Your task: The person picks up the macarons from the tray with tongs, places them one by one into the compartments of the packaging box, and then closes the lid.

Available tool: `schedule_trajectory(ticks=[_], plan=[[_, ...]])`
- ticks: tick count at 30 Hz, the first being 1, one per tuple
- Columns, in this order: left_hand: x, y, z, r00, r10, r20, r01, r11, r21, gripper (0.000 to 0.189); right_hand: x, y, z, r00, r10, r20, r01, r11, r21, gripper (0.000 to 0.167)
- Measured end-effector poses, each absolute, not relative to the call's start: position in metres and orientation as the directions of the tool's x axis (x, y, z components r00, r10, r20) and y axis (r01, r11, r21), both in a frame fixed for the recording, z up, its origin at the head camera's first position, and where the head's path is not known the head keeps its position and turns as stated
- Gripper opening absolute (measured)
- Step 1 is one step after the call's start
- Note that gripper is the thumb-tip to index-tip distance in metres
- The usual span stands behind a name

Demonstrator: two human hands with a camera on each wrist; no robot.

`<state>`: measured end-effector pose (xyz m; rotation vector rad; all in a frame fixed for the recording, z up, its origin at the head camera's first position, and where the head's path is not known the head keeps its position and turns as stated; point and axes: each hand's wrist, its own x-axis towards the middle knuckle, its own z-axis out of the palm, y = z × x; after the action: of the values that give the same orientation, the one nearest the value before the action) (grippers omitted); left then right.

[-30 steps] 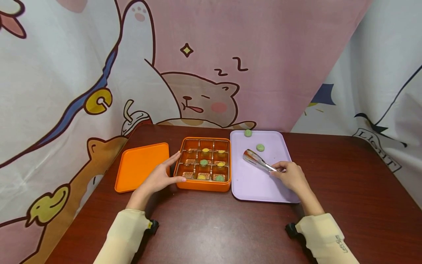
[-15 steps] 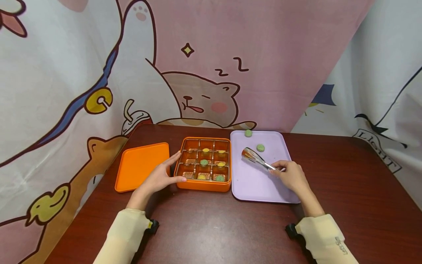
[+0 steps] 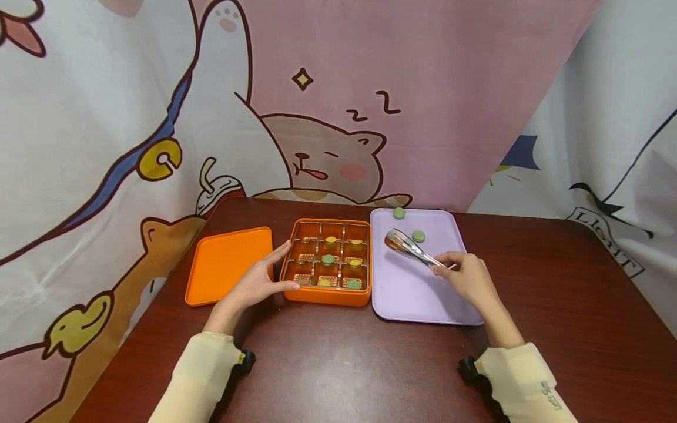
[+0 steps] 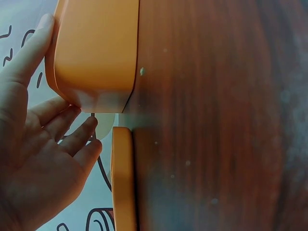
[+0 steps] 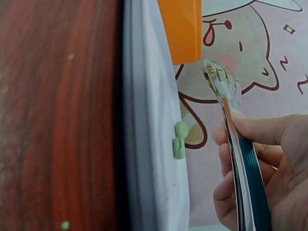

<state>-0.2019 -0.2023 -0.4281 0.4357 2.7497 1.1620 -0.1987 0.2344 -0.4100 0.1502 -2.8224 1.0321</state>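
Observation:
My right hand point(image 3: 468, 279) holds metal tongs point(image 3: 409, 247) over the lilac tray point(image 3: 412, 299), their tips toward the tray's left side. In the right wrist view thumb and fingers wrap the tongs' handles point(image 5: 248, 178); I make out nothing between the tips. Two small green macaron-like rounds, one nearer point(image 3: 418, 236) and one farther point(image 3: 399, 213), lie toward the tray's back. My left hand point(image 3: 256, 285) rests against the left side and front corner of an orange box point(image 3: 328, 296), fingers mostly straight. Its clear divided insert holds green point(image 3: 328, 259) and yellow rounds point(image 3: 355, 262) in several compartments.
An orange lid point(image 3: 227, 264) lies flat left of the box, partly behind my left hand. The box stands close beside the tray on a dark wooden table point(image 3: 338, 364). A printed curtain point(image 3: 449, 88) hangs behind the table's back edge.
My right hand has lifted the tongs slightly, and their tips have shifted left and back toward the box. The left hand stays at the box; the rounds lie as before.

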Motion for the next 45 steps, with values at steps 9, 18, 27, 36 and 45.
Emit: schedule_trajectory(ticks=[9,18,27,36,45], plan=[[-0.203,-0.203,-0.429,-0.948,0.319,0.007,0.227,0.658,0.718,0.097,-0.194,0.222,-0.395,-0.979,-0.078,0.188,-0.183,0.748,-0.638,0.016],[-0.203,-0.203,-0.429,-0.948,0.319,0.007,0.229,0.664,0.712,0.099,-0.193,0.206,-0.391,-0.978,-0.111,0.179,-0.203,0.719,-0.665,0.015],[-0.202,-0.202,-0.429,-0.948,0.318,0.009,0.229,0.663,0.713,0.098,-0.194,0.185,-0.387,-0.973,-0.144,0.181,-0.230,0.672,-0.704,0.013],[-0.202,-0.203,-0.430,-0.948,0.317,0.009,0.227,0.658,0.718,0.099,-0.195,0.162,-0.386,-0.965,-0.193,0.176,-0.259,0.642,-0.721,0.013],[-0.203,-0.203,-0.430,-0.950,0.313,0.013,0.228,0.662,0.714,0.100,-0.197,0.140,-0.387,-0.960,-0.226,0.163,-0.270,0.613,-0.742,0.012]])
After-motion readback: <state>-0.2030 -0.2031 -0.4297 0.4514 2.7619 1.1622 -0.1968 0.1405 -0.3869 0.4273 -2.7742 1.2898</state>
